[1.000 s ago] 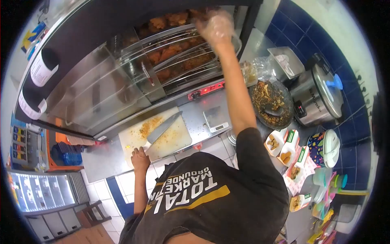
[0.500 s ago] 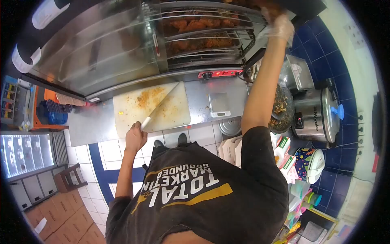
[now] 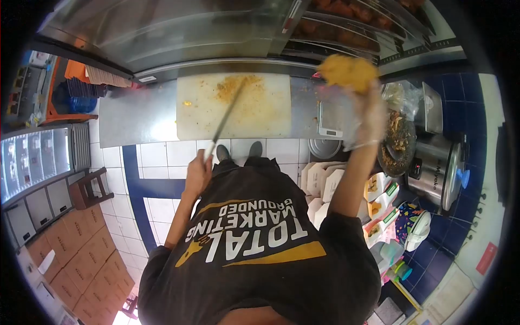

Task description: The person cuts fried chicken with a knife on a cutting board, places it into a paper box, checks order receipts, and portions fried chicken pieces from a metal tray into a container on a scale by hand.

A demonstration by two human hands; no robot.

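My left hand [image 3: 199,174] is closed around the handle of a long knife [image 3: 223,120], its blade pointing up over a white cutting board [image 3: 273,111]. Orange-brown crumbs [image 3: 238,88] are scattered on the board. A golden piece of what looks like fried chicken [image 3: 349,72] is gripped in my right hand [image 3: 370,116], which wears a clear plastic glove and is blurred. That hand is raised to the right of the board, near a small kitchen scale [image 3: 330,117]. Behind it, the warming cabinet [image 3: 179,32] holds trays of fried food [image 3: 346,38].
A dark stone mortar [image 3: 398,143] with food bits and a steel rice cooker [image 3: 437,170] stand to the right. Open paper boxes [image 3: 379,208] sit below them. Cardboard cartons [image 3: 81,260] are stacked at the lower left, near a brown stool [image 3: 89,189].
My right hand has come out of the cabinet, down and closer, with the fried chicken piece in it. The knife stays in my left hand, and the view has shifted.
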